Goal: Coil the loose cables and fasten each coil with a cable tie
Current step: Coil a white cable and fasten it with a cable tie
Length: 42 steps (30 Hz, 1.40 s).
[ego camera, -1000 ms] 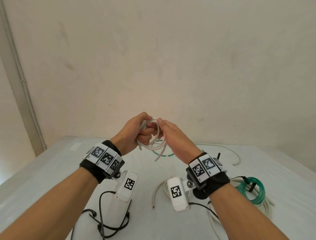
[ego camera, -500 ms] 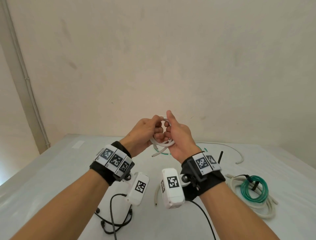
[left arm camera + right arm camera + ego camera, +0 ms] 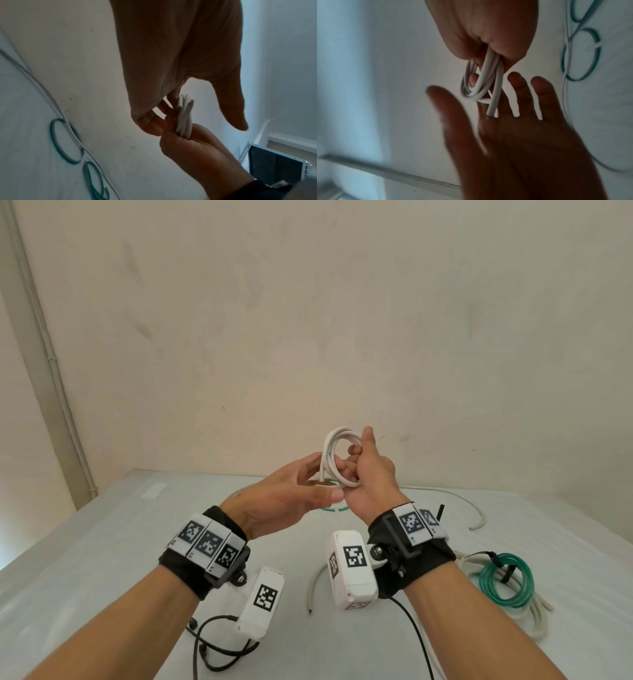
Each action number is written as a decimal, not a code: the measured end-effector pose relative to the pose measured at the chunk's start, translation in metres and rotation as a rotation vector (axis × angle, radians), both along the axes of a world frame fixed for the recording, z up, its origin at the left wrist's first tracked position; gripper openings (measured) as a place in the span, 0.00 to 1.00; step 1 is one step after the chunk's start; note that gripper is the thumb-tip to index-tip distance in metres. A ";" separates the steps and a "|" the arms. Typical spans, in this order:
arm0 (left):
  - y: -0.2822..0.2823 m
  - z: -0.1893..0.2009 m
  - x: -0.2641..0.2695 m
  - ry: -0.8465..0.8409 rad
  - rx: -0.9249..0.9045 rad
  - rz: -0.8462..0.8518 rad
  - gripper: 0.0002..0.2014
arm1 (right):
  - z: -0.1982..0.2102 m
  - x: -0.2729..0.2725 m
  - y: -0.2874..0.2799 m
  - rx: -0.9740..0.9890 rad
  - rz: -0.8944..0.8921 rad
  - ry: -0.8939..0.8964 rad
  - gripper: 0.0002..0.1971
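So the white cable coil (image 3: 340, 460) is up in the air above the tabletop (image 3: 102, 542), a small loop bunched in the right hand (image 3: 371, 477), whose fingers curl round it. The left hand (image 3: 291, 501) sits just beside it with fingers spread flat, gripping nothing. A green coil (image 3: 507, 582) lies on the tabletop, off right.

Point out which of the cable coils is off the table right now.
The small white coil, gripped in the right hand and raised above the table. The green coil at the right lies on the table, untouched.
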State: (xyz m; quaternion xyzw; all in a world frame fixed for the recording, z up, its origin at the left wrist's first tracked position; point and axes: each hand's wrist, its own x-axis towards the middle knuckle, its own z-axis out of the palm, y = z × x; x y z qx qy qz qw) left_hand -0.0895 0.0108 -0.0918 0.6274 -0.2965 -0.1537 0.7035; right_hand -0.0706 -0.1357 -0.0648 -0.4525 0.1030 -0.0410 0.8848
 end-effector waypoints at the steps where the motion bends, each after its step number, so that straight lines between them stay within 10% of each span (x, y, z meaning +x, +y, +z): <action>1: 0.000 -0.001 0.000 -0.029 0.011 0.017 0.29 | -0.001 0.001 0.000 0.044 -0.001 0.022 0.24; 9: -0.023 0.003 -0.009 -0.247 0.117 0.399 0.13 | -0.005 0.002 0.006 0.261 0.064 0.046 0.23; 15: -0.033 0.011 0.006 -0.085 -0.053 0.600 0.24 | -0.008 -0.004 0.019 0.107 0.128 -0.041 0.22; 20: -0.025 0.011 0.013 0.135 -0.035 0.557 0.26 | -0.013 -0.005 0.019 0.027 0.151 -0.073 0.22; 27: -0.014 0.003 0.012 0.068 0.232 0.573 0.31 | -0.016 -0.005 0.019 -0.042 0.127 -0.111 0.21; 36: -0.012 -0.010 0.003 0.068 0.111 0.595 0.32 | -0.027 -0.007 0.029 0.224 0.240 -0.118 0.24; 42: -0.006 -0.015 0.000 0.016 0.223 0.469 0.31 | -0.024 -0.001 0.020 0.023 0.193 -0.134 0.22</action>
